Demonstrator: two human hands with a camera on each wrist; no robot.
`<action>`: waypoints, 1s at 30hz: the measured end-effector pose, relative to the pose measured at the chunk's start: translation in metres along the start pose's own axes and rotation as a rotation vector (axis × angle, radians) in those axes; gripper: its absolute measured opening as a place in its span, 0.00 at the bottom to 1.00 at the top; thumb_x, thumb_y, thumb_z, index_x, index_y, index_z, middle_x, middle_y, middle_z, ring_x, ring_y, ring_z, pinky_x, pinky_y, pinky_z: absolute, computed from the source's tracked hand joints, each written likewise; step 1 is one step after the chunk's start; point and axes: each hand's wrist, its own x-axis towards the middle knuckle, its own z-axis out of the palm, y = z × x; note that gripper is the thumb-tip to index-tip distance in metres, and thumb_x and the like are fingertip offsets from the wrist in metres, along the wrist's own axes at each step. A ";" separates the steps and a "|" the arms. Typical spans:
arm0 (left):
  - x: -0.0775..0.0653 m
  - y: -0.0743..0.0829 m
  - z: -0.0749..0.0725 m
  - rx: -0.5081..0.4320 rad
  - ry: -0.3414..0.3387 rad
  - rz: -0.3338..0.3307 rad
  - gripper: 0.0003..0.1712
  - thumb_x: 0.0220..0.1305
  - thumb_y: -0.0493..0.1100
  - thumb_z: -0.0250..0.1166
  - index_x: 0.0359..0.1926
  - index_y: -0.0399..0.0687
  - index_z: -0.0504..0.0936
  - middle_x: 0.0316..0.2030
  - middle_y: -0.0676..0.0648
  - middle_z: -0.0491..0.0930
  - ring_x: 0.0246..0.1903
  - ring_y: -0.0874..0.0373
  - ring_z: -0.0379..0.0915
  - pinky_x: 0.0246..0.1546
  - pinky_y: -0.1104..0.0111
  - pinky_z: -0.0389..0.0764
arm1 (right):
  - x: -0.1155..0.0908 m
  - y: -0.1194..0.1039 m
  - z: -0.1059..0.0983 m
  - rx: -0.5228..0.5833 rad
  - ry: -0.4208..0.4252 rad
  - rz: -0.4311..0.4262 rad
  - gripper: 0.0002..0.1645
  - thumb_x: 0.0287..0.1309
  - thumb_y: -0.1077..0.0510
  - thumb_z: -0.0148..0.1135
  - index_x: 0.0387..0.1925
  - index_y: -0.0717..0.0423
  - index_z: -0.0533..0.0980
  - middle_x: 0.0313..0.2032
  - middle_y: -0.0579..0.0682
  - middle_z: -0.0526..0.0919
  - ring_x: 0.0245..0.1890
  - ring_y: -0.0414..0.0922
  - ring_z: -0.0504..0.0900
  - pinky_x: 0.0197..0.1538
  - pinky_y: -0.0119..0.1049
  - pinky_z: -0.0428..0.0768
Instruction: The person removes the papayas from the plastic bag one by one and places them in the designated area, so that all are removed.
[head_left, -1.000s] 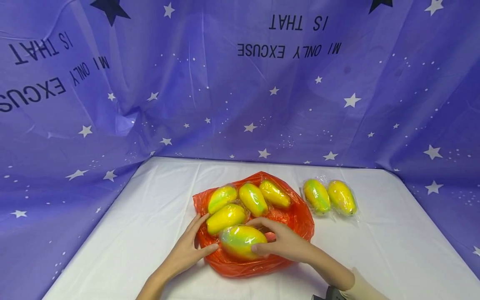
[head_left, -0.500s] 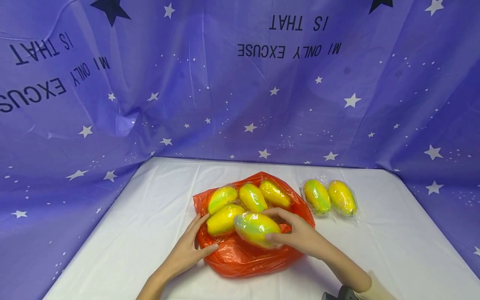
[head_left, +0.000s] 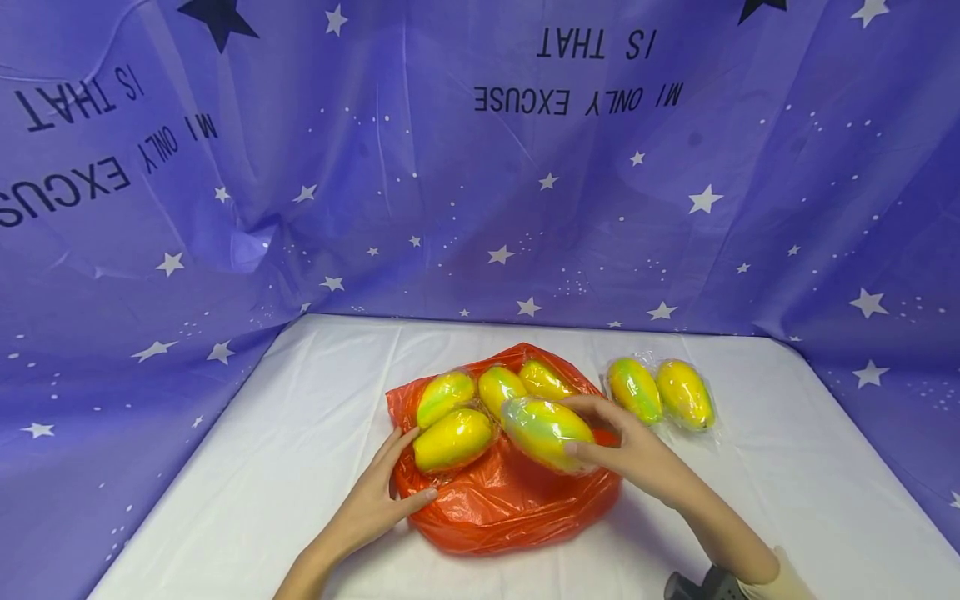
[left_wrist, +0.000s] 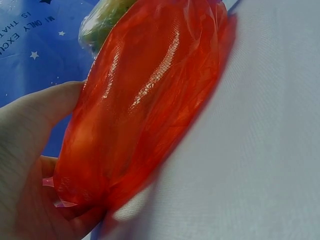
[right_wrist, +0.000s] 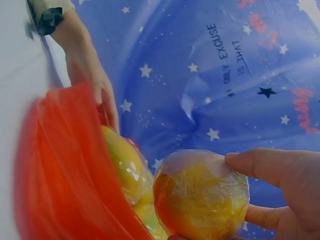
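Observation:
My right hand (head_left: pixel 633 446) grips a yellow-green mango (head_left: pixel 543 429) in clear wrap, thumb on its near side and fingers over its far side. In the right wrist view this wrapped mango (right_wrist: pixel 202 195) shows end-on, raised beside the bag's edge. Below it lies an open red plastic bag (head_left: pixel 510 517), with several wrapped mangoes (head_left: pixel 453 439) inside. My left hand (head_left: pixel 375 492) holds the bag's left side. Up close in the left wrist view, the left thumb lies at the edge of the red plastic (left_wrist: pixel 135 100) while the fingers curl around its lower end.
Two more wrapped mangoes (head_left: pixel 660 396) lie on the white tablecloth (head_left: pixel 780 500), right of the bag. A purple curtain with stars (head_left: pixel 480 208) hangs behind and along both sides of the table.
The right hand has lifted the mango from the front of the bag and carried it up and to the right. The left hand stays in place at the bag.

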 end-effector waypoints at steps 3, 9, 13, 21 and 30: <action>0.000 0.000 0.000 -0.001 -0.001 -0.005 0.50 0.54 0.58 0.71 0.74 0.60 0.57 0.74 0.40 0.44 0.70 0.37 0.45 0.62 0.35 0.52 | -0.003 0.001 -0.007 -0.002 0.020 0.007 0.30 0.57 0.50 0.68 0.61 0.44 0.71 0.57 0.43 0.76 0.57 0.48 0.73 0.58 0.45 0.74; 0.000 0.000 0.000 0.004 0.000 -0.009 0.50 0.54 0.59 0.71 0.74 0.60 0.57 0.75 0.41 0.44 0.70 0.38 0.45 0.62 0.36 0.52 | -0.009 0.001 -0.019 -0.017 0.061 -0.001 0.29 0.59 0.52 0.67 0.62 0.47 0.71 0.58 0.45 0.76 0.59 0.51 0.72 0.58 0.48 0.73; 0.000 -0.001 0.000 0.004 0.000 -0.008 0.50 0.54 0.59 0.71 0.74 0.61 0.57 0.75 0.41 0.44 0.70 0.38 0.45 0.62 0.36 0.52 | -0.013 0.003 -0.027 -0.017 0.091 0.031 0.29 0.59 0.52 0.67 0.62 0.48 0.71 0.58 0.46 0.76 0.60 0.52 0.72 0.57 0.43 0.74; 0.000 -0.001 0.000 0.008 0.002 -0.006 0.50 0.54 0.59 0.71 0.74 0.61 0.57 0.75 0.41 0.44 0.70 0.37 0.46 0.62 0.35 0.53 | -0.021 0.010 -0.043 -0.037 0.149 0.039 0.30 0.61 0.53 0.65 0.63 0.51 0.69 0.59 0.49 0.75 0.62 0.54 0.68 0.54 0.24 0.71; 0.000 0.000 -0.001 0.007 0.005 -0.001 0.50 0.54 0.59 0.71 0.74 0.60 0.57 0.74 0.40 0.45 0.70 0.37 0.46 0.62 0.35 0.53 | -0.027 0.010 -0.053 -0.088 0.222 0.081 0.32 0.62 0.51 0.65 0.64 0.56 0.68 0.59 0.56 0.73 0.60 0.56 0.70 0.49 0.26 0.76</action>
